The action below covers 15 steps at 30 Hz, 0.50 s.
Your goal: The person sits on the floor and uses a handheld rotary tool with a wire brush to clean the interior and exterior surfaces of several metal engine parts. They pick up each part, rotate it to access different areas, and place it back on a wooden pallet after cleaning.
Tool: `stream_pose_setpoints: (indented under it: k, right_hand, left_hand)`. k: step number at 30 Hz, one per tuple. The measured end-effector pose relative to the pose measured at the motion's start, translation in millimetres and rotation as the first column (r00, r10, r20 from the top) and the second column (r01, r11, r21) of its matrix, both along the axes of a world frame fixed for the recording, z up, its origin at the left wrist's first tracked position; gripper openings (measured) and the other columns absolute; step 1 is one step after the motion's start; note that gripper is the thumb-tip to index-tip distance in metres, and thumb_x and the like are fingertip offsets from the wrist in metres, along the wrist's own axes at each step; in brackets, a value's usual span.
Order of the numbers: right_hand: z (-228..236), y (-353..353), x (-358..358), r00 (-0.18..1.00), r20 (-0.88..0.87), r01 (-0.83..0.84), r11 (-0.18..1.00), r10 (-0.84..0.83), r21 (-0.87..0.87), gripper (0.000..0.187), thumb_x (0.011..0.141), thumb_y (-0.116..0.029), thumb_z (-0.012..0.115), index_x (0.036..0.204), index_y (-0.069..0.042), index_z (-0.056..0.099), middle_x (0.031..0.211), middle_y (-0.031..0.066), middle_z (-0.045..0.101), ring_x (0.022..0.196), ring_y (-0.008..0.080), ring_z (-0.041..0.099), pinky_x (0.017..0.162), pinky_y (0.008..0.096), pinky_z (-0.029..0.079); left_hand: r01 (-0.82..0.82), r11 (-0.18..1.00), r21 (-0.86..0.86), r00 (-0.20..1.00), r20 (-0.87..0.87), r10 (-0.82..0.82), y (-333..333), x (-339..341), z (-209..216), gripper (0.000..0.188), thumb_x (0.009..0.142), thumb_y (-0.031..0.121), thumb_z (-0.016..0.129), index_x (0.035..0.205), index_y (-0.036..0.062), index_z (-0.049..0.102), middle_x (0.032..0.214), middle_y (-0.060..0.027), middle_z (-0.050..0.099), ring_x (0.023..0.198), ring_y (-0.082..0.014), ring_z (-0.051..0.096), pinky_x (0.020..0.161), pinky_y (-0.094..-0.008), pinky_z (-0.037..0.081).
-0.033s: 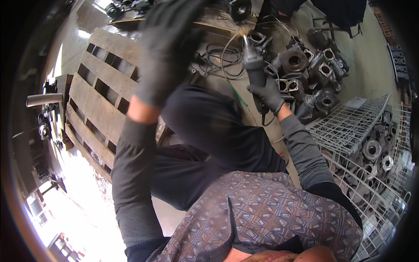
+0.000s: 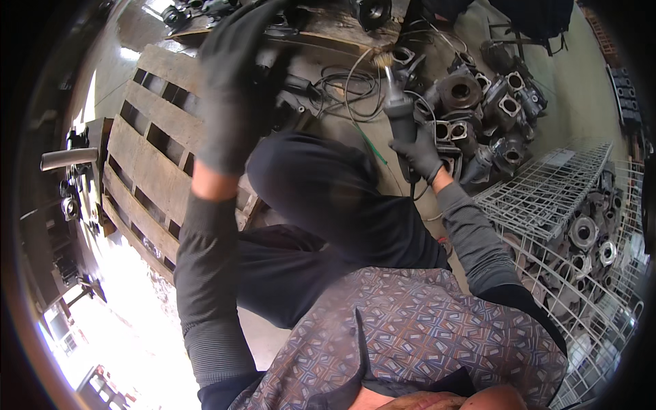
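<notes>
My right hand (image 2: 418,152), in a dark glove, is closed round the black body of a straight grinder (image 2: 400,113). A brass-coloured brush tip (image 2: 383,60) sits at the grinder's far end, beside metal castings and near a wooden board's edge. Raised high on the left, my gloved left hand (image 2: 236,89) is blurred by motion. Its fingers stretch away from me, the thumb seems apart, and nothing shows in its grasp. Beneath that hand lies part of a slatted wooden pallet (image 2: 154,137).
Several metal castings (image 2: 461,92) are heaped on the floor at the right. A wire mesh basket (image 2: 547,198) with more metal parts stands nearer on the right. Coiled cables (image 2: 348,89) lie ahead of my knee. A dark casting (image 2: 372,12) rests on the wooden board (image 2: 335,34).
My left hand has moved a little to the left. The grinder has shifted slightly in my right hand, its brush tip a bit nearer to me.
</notes>
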State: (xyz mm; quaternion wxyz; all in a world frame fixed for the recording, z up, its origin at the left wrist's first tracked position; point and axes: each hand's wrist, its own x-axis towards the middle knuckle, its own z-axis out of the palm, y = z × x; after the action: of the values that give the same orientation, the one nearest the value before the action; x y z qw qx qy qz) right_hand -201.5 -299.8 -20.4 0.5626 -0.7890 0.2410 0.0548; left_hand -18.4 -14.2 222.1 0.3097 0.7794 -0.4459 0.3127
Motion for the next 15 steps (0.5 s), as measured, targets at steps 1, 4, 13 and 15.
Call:
stream_pose_setpoints:
  k: [1,4,13,15]
  right_hand:
    - [-30.5,-6.3,-25.1,0.999,-0.015,0.028,0.997,-0.030,-0.078,0.064,0.068,-0.034,0.089,0.114,0.000,0.060,0.096,0.0121,0.069,0.087,0.0242,0.068,0.079,0.0391,0.055]
    - [-99.5,-16.6,-83.5,0.986,-0.109,0.113,0.990,-0.122,-0.086,0.060,0.069,-0.032,0.088,0.111,0.000,0.060,0.096,0.0130,0.070,0.085,0.0246,0.068,0.077,0.0401,0.055]
    - [-163.5,-21.0,-128.1,0.897,-0.417,0.067,0.978,-0.145,-0.195,0.071,0.069,-0.037,0.087,0.122,-0.001,0.057,0.108,0.0230,0.070,0.096,0.0390,0.069,0.084,0.0472,0.053]
    - [-175.2,-20.5,-132.2,0.925,-0.359,0.025,0.963,-0.123,-0.267,0.061,0.070,-0.030,0.085,0.115,-0.001,0.057,0.103,0.0236,0.070,0.092,0.0408,0.069,0.080,0.0490,0.053]
  left_hand:
    - [-0.117,0.991,-0.059,0.991,-0.078,0.112,14.1,-6.9,-12.1,0.050,0.082,0.003,0.079,0.131,0.0057,0.066,0.124,-0.0125,0.071,0.118,-0.0305,0.066,0.101,-0.0403,0.051]
    - [-0.256,0.966,0.025,0.881,-0.406,0.244,57.7,-27.3,-39.4,0.039,0.093,0.005,0.074,0.131,0.0039,0.066,0.120,-0.0089,0.073,0.112,-0.0168,0.069,0.097,-0.0309,0.053]
    - [-0.441,0.897,-0.030,0.522,-0.822,0.229,106.9,-68.0,-83.6,0.032,0.101,0.008,0.065,0.133,-0.0005,0.064,0.123,-0.0076,0.072,0.111,-0.0119,0.066,0.097,-0.0259,0.050]
    - [-0.455,0.891,0.002,0.519,-0.812,0.267,113.3,-71.2,-86.5,0.032,0.101,0.007,0.064,0.133,-0.0006,0.064,0.122,-0.0078,0.072,0.111,-0.0122,0.066,0.096,-0.0257,0.050]
